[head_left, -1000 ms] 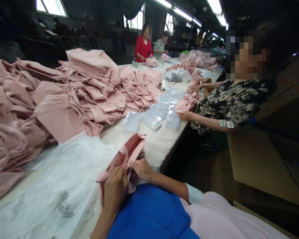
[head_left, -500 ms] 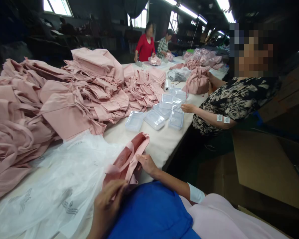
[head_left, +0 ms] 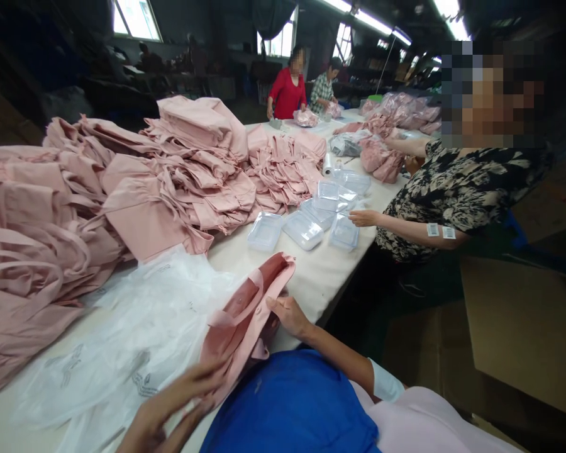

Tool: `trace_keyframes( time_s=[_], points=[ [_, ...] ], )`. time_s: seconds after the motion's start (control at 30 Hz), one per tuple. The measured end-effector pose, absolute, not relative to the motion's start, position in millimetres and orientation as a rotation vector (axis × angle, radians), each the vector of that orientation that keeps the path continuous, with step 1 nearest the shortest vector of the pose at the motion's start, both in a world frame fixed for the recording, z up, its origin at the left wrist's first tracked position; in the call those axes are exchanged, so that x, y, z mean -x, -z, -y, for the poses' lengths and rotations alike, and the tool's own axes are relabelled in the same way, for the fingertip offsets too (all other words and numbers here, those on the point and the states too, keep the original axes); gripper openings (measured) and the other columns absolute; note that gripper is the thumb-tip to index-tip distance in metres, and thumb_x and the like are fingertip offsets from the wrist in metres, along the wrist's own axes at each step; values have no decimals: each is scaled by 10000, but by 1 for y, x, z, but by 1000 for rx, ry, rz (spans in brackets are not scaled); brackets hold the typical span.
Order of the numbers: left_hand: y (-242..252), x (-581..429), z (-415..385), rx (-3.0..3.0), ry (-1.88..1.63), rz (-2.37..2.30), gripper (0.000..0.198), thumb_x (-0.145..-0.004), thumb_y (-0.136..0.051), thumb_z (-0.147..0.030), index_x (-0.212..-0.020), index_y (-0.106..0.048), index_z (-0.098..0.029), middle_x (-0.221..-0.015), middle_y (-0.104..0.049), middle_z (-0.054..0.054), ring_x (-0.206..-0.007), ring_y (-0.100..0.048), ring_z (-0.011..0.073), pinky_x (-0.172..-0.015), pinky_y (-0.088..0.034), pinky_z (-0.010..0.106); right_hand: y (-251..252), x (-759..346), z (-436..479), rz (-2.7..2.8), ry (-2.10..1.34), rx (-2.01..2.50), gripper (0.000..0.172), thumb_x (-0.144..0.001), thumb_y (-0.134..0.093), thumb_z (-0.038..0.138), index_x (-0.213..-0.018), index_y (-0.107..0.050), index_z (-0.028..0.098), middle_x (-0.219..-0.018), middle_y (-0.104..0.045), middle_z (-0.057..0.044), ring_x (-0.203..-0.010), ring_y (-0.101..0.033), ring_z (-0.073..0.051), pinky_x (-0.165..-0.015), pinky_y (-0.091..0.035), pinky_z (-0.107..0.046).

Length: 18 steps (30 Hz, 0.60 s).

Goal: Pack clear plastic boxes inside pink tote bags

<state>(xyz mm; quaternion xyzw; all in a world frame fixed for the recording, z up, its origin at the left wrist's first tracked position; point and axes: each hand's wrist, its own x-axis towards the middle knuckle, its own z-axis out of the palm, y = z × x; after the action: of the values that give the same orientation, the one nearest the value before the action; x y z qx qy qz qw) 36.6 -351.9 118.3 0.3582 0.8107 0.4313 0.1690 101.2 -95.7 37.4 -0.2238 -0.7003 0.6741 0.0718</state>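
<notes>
Pink cloth bag (head_left: 248,324): slanting at the near edge of the table (head_left: 311,277), its mouth gaping upward.
Right hand (head_left: 290,316): pinching the bag's rim between thumb and fingers, the hold narrow.
Left hand (head_left: 167,402): reaching across the bag's lower end, fingers standing apart (blurred, so I cannot tell whether they are touching it).
White plastic bags (head_left: 136,343): lying flat to the left of the hands, toward the table's near left corner.
Pink heap (head_left: 174,182): covering the table's left side.
Clear cases (head_left: 304,228): resting between the heap and the right edge, where a co-worker's hand (head_left: 365,218) is reaching in.
</notes>
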Motion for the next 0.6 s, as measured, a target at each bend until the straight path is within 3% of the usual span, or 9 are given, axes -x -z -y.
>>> trace_keyframes(
  time_s=[0.03,0.07,0.1,0.13,0.2,0.3,0.43,0.53,0.6],
  points=[
    [-117,-24,342,-1040,-1243,-2367,379,-844,-598,-403,-1214,-651,-340,-1371,-541,69,-1281,-479,312,-1066,-423,517,-42,-102,97,2143,-2004,626,612,-876,-438,675,-670,-654,142,-569,-605,-56,-507,-573,-177,-479,-425,-275],
    [-113,-13,330,-1157,-1138,-2511,607,-772,-677,-392,-1356,-531,-311,-1470,-432,82,-1347,-392,330,-1098,-364,545,-48,-102,100,2182,-1976,572,605,-895,-424,654,-678,-661,142,-576,-603,-52,-516,-565,-172,-486,-412,-272],
    [-108,-2,316,-1220,-997,-2641,760,-725,-703,-332,-1432,-436,-245,-1500,-373,133,-1373,-335,360,-1105,-326,571,-54,-102,102,2225,-1936,505,593,-912,-415,629,-674,-661,145,-578,-596,-46,-520,-549,-162,-494,-397,-269],
    [-101,7,303,-1229,-877,-2723,798,-707,-679,-247,-1451,-399,-175,-1452,-413,192,-1343,-366,381,-1082,-340,574,-60,-102,104,2271,-1880,427,580,-927,-411,602,-649,-648,151,-570,-580,-37,-516,-524,-150,-503,-379,-266],
    [-88,21,279,-1102,-762,-2800,697,-771,-534,-159,-1451,-384,-129,-1286,-555,207,-1194,-510,375,-982,-422,551,-71,-102,103,2360,-1721,286,582,-944,-408,557,-540,-562,168,-509,-503,-15,-480,-445,-121,-503,-331,-265],
    [-71,34,263,-886,-1143,-2606,499,-817,-400,-129,-1281,-574,-194,-1160,-659,101,-1074,-602,283,-933,-464,430,-77,-103,87,2413,-1554,308,599,-933,-420,554,-458,-434,189,-447,-430,-3,-440,-379,-106,-484,-287,-267],
    [-64,49,276,-386,-1783,-2239,387,-756,-548,-276,-1107,-667,-164,-1108,-695,77,-1059,-618,260,-954,-469,370,-62,-109,37,2262,-1590,735,564,-904,-413,594,-537,-529,181,-468,-562,-44,-439,-507,-145,-481,-360,-261],
    [-62,56,287,-1,-1904,-2149,455,-686,-619,-342,-1087,-675,-134,-1072,-708,96,-1014,-639,289,-930,-498,414,-46,-114,2,2247,-1460,1010,531,-894,-421,542,-534,-554,175,-493,-604,-68,-444,-552,-159,-509,-400,-267],
    [-60,51,288,-51,-1868,-2208,450,-670,-615,-333,-1075,-691,-152,-1078,-711,83,-1044,-632,296,-965,-483,429,-45,-113,-6,2384,-1220,1117,471,-882,-470,478,-550,-601,170,-543,-636,-79,-507,-594,-178,-569,-428,-284]
  ],
)
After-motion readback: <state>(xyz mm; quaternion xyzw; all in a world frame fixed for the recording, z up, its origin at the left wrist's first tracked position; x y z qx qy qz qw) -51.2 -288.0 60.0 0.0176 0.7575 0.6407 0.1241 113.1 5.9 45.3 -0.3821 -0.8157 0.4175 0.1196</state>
